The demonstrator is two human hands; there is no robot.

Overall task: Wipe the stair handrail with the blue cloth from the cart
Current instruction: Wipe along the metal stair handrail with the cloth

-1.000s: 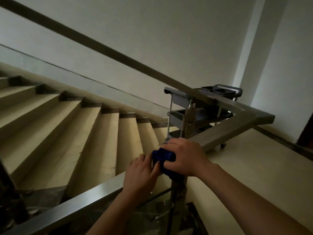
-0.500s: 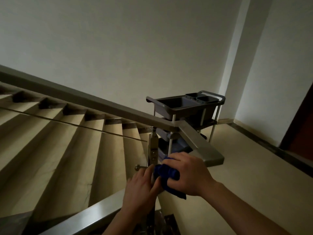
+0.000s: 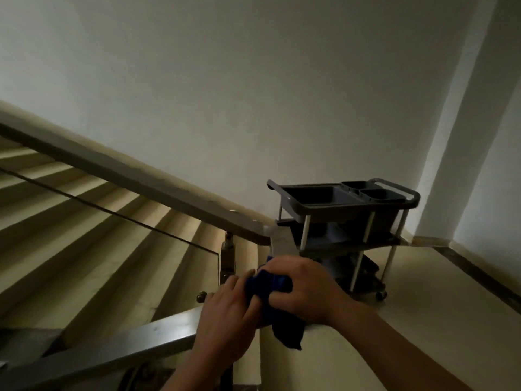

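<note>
A flat steel handrail (image 3: 118, 349) runs from the lower left up to my hands, turns at a corner and climbs away to the upper left (image 3: 146, 182). My right hand (image 3: 304, 289) is shut on a bunched blue cloth (image 3: 270, 283) pressed on the rail near the corner; a tail of cloth hangs below. My left hand (image 3: 228, 317) lies on the rail just left of the cloth, fingertips touching it. The grey cart (image 3: 346, 204) stands on the landing behind my hands.
Beige steps (image 3: 84, 249) rise to the left behind a glass panel held by a steel post (image 3: 227, 255). The landing floor (image 3: 439, 292) spreads right, bounded by white walls and a dark skirting strip.
The view has swung up and to the right, so the cart sits more centred behind my hands. Both hands stay together on the rail with the cloth, shifted slightly along it.
</note>
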